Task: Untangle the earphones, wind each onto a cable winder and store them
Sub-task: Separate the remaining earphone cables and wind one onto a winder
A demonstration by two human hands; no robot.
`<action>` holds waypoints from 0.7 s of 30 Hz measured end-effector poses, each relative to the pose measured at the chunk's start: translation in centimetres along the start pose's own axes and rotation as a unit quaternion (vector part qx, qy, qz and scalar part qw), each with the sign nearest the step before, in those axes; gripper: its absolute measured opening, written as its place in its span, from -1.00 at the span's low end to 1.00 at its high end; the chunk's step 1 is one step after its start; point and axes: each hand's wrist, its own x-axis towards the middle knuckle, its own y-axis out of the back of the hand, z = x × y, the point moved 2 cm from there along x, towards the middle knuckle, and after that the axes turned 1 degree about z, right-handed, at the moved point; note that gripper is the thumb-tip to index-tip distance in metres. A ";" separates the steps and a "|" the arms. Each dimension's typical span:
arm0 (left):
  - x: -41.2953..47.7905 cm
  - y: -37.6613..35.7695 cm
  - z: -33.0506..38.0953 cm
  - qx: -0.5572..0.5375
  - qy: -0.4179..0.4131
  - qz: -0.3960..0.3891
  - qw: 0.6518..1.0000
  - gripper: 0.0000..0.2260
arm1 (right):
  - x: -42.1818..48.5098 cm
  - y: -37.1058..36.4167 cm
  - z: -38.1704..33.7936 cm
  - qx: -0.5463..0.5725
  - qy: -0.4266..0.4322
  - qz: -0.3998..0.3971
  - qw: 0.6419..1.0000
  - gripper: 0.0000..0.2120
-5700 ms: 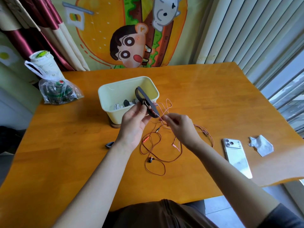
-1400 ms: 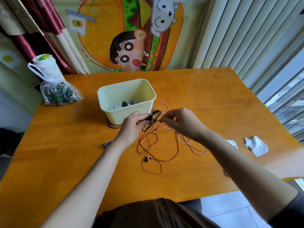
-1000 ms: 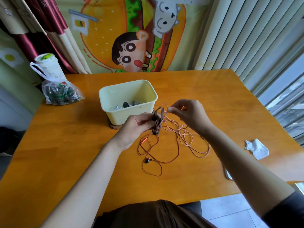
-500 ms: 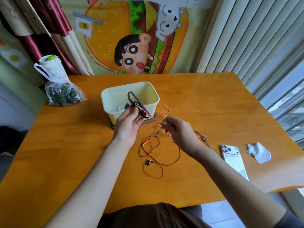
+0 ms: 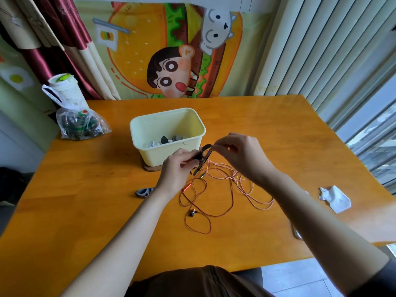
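Head view: my left hand point(image 5: 177, 168) grips the dark cable winder point(image 5: 202, 158); my right hand point(image 5: 240, 155) pinches the thin, limp, tangle-prone orange earphone cord point(image 5: 233, 181) close to it, where it's best held.

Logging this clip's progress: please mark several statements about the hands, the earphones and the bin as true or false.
1. The left hand grips a black cable winder. True.
2. The orange earphone cable is fully wound. False: most of it lies loose on the table.
3. The cream bin is empty. False: small items lie inside.
4. A grey winder lies on the table. True.
5. The right hand rests flat on the table. False: it pinches the cable at the winder.
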 end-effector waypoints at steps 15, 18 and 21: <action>-0.1 -0.8 3.1 -0.329 0.013 -0.055 0.943 -0.75 | -1.2 -2.2 1.8 0.215 -0.156 -0.006 0.964 -0.84; 0.0 -0.8 2.9 -0.377 0.041 -0.035 0.924 -0.77 | -1.8 -4.1 0.9 0.249 -0.172 -0.023 0.953 -0.80; 0.0 -0.9 2.3 -0.437 0.083 0.003 0.896 -0.74 | -2.0 -5.1 0.4 0.265 -0.182 -0.038 0.946 -0.76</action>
